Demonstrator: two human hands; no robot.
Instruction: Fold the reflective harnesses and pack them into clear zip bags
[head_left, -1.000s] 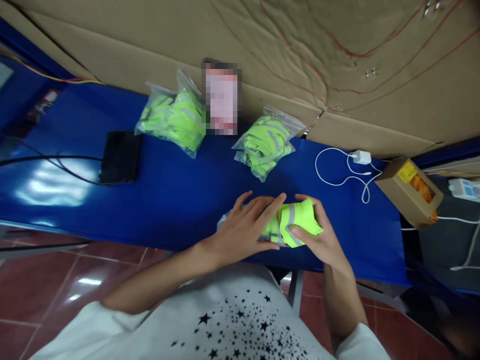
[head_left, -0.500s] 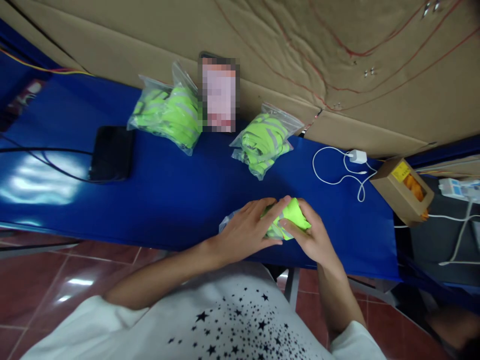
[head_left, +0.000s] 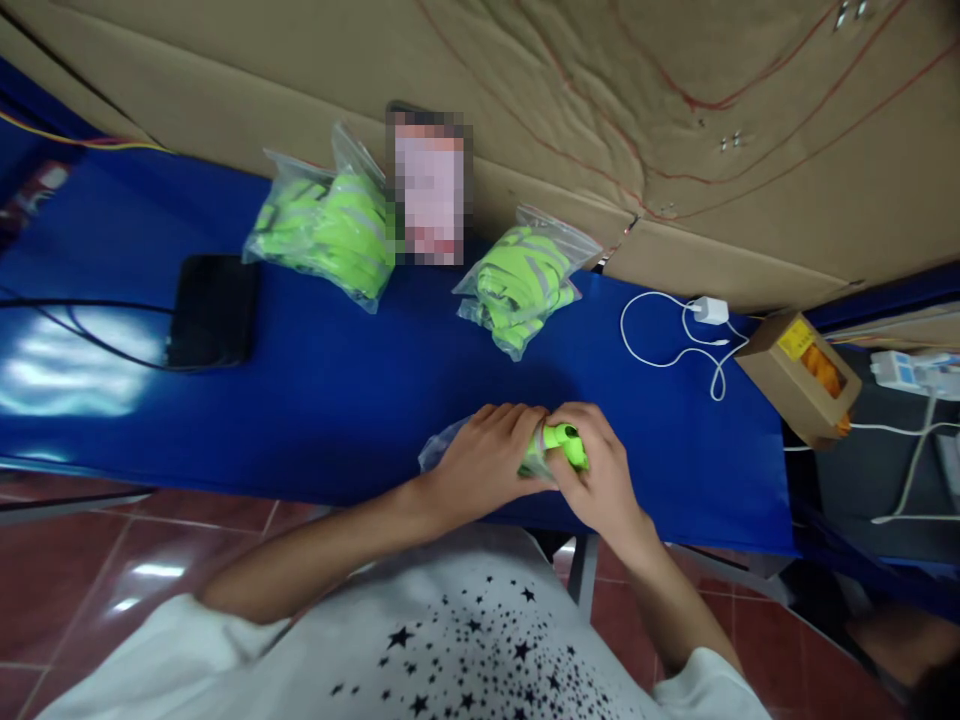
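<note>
Near the front edge of the blue table [head_left: 315, 430], both hands are closed round a neon-green fabric roll with grey reflective bands [head_left: 568, 440]. My left hand [head_left: 484, 455] curls over the roll's left part, where a clear plastic bag [head_left: 439, 447] sticks out beyond the wrist side. How much of the roll is inside that bag is hidden. My right hand [head_left: 596, 465] grips the right end, its thumb on the near side and its fingers bent over the top. Behind them lie clear zip bags of similar fabric, one group [head_left: 525, 275] straight back, another [head_left: 326, 230] farther left.
A blurred-out upright panel [head_left: 429, 190] leans on the cardboard wall [head_left: 300, 80]. At left sits a black box [head_left: 212, 310] with cables. A white charger [head_left: 710, 311] with its cord and a windowed cardboard box [head_left: 799, 380] are at right, near a power strip [head_left: 900, 372].
My right hand has moved slightly left and closed over the fabric's end, so the fabric looks more tightly bunched. My left hand's fingers have drawn together. The view has shifted slightly.
</note>
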